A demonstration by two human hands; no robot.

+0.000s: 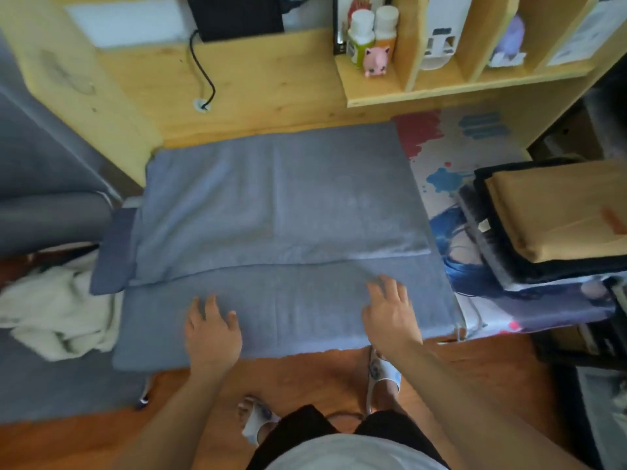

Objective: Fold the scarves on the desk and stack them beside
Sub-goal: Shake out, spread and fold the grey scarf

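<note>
- Over at the far left, a crumpled cream cloth [57,310] lies in a heap on a grey surface, just beside the desk's left end and apart from your hands.
- Next to it, a dark blue-grey fold [113,252] sticks out from under the left edge of the grey scarf.
- Spread across the desk in front of you is the grey scarf [278,205]; its far half is folded over toward you, and that folded edge runs side to side across the middle, leaving a single layer along the near edge.
- Your left hand [212,329] lies palm down on that near strip, left of centre, fingers loosely spread and only a little bent; it presses the cloth flat and has hold of nothing.
- Your right hand [390,310] lies the same way on the near strip, right of centre, fingers spread and pointing toward the fold line, flat on the scarf with nothing pinched.
- Behind the scarf, the wooden desk [271,83] carries a black cable [203,72] that drops into a hole in the back panel.
- On the low shelf to the right stand two white-capped bottles [373,32] with a small pink figure [376,61] in front of them.
- Right of the scarf, a printed desk mat [441,154] shows, with red and blue splashes.
- At the far right, a stack of folded scarves [556,225] sits on the mat, a tan one on top of black and grey ones, well apart from your right hand.
</note>
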